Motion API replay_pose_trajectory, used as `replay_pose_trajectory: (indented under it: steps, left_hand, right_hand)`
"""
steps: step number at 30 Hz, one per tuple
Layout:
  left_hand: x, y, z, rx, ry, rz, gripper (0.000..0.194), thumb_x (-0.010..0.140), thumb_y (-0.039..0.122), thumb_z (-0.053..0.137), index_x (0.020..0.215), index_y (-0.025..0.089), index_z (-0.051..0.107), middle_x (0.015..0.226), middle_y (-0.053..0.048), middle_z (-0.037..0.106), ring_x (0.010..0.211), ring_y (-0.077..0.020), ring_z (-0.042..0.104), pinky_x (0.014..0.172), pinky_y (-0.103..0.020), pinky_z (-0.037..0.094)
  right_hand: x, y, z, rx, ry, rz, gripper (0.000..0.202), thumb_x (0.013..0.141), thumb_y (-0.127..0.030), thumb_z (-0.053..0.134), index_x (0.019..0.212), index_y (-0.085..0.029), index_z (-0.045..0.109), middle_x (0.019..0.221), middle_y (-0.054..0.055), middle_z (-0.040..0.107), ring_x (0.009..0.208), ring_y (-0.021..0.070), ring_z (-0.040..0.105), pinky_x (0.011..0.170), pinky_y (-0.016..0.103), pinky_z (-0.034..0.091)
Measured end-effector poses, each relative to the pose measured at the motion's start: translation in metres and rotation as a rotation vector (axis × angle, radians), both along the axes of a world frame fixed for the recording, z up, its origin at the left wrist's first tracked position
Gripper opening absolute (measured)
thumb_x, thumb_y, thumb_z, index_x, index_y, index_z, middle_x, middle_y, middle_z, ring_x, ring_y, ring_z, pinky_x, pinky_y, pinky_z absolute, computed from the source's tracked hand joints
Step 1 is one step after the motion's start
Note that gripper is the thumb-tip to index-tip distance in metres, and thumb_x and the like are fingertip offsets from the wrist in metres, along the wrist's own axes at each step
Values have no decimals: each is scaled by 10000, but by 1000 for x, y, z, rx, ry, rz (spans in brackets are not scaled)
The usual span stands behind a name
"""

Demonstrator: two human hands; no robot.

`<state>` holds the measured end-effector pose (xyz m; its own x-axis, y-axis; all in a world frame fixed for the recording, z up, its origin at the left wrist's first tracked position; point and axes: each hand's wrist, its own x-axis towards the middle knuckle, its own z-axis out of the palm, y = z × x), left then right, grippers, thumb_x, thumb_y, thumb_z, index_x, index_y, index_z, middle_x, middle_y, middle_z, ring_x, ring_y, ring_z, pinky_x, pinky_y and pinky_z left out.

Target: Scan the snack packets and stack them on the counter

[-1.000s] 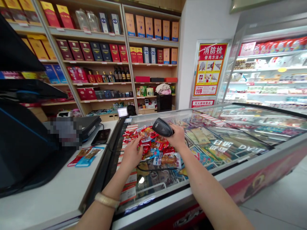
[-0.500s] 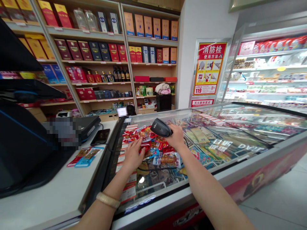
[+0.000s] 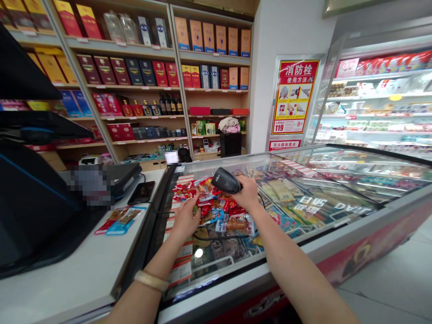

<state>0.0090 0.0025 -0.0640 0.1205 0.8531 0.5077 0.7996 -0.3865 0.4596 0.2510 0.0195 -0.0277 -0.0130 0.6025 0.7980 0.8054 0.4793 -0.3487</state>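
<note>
My right hand (image 3: 245,193) is wrapped round the handle of a black barcode scanner (image 3: 227,180). The scanner's head points left, above a pile of small red snack packets (image 3: 205,191) on the freezer's glass top. At the pile's left edge is my left hand (image 3: 186,219), its thumb and index finger apart. A small green patch shows between them; whether it belongs to a packet I cannot tell. Nearest to me in the pile lies a clear and blue packet of brown food (image 3: 236,224). The scanner's cable (image 3: 219,237) loops round the near side of the pile.
A chest freezer (image 3: 337,234) with a glass top stretches to the right. On the white counter (image 3: 77,265) at left lie red and blue snack packets (image 3: 125,220) and a phone (image 3: 141,192). A dark checkout machine (image 3: 30,202) stands far left, with stocked shelves (image 3: 135,85) behind.
My left hand has drawn slightly left and its fingers have come closer together. My right hand and the scanner have hardly moved.
</note>
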Motion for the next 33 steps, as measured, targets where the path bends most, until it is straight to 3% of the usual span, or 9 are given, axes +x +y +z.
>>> replay_pose_trajectory:
  steps: [5, 8, 11, 15, 20, 27, 30, 33]
  left_hand:
    - [7, -8, 9, 61, 199, 98, 468, 854, 216, 507, 1307, 223, 622, 1174, -130, 694, 1152, -306, 585, 988, -494, 430]
    - [9, -9, 12, 109, 243, 63, 426, 879, 234, 478, 1269, 228, 650, 1124, -113, 713, 1102, -290, 599, 972, -473, 430]
    - [10, -8, 8, 93, 219, 15, 467, 878, 222, 457, 1320, 232, 608, 1210, -100, 689, 1172, -284, 570, 997, -478, 418]
    - [10, -4, -3, -4, 162, -3, 581, 868, 233, 456, 1449, 209, 460, 1425, -110, 546, 1332, -317, 454, 1049, -547, 380]
    - [7, 1, -4, 45, 69, -25, 611, 834, 226, 492, 1442, 169, 462, 1398, -127, 568, 1302, -285, 507, 1060, -485, 416]
    - [-8, -9, 19, 181, -103, 153, 283, 808, 272, 580, 1049, 249, 726, 1000, -59, 744, 951, -255, 682, 892, -376, 519]
    - [-14, -11, 27, 286, -202, 194, 179, 794, 333, 599, 872, 226, 719, 902, -59, 711, 874, -233, 664, 843, -350, 514]
    - [-20, -11, 33, 319, -379, 241, 210, 787, 402, 590, 817, 201, 642, 851, -52, 660, 791, -206, 637, 755, -324, 514]
  right_hand:
    - [0, 1, -1, -5, -10, 9, 238, 707, -356, 719, 890, -205, 701, 857, 60, 708, 845, 239, 633, 760, 320, 383]
    - [1, 1, -1, -1, -12, 3, 237, 705, -350, 718, 893, -206, 701, 865, 60, 710, 853, 241, 635, 762, 321, 384]
    - [4, 2, -1, 2, -1, -20, 234, 695, -327, 716, 898, -209, 706, 860, 55, 715, 850, 242, 641, 758, 319, 386]
    - [12, 4, 1, 6, 31, -65, 212, 695, -312, 692, 876, -201, 707, 825, 61, 706, 831, 247, 644, 736, 314, 397]
    - [19, 7, 1, 11, 42, -102, 192, 711, -341, 667, 841, -202, 700, 813, 69, 698, 800, 250, 643, 708, 307, 411]
    - [17, 6, 0, 53, 67, -95, 171, 691, -330, 689, 812, -211, 699, 800, 66, 712, 774, 245, 651, 686, 298, 412]
    - [15, 5, 1, 46, 63, -87, 174, 688, -311, 692, 824, -204, 702, 807, 68, 713, 781, 244, 650, 692, 301, 406]
    - [14, 4, 2, 35, 60, -77, 190, 686, -308, 688, 844, -204, 703, 799, 61, 709, 787, 244, 644, 698, 303, 400]
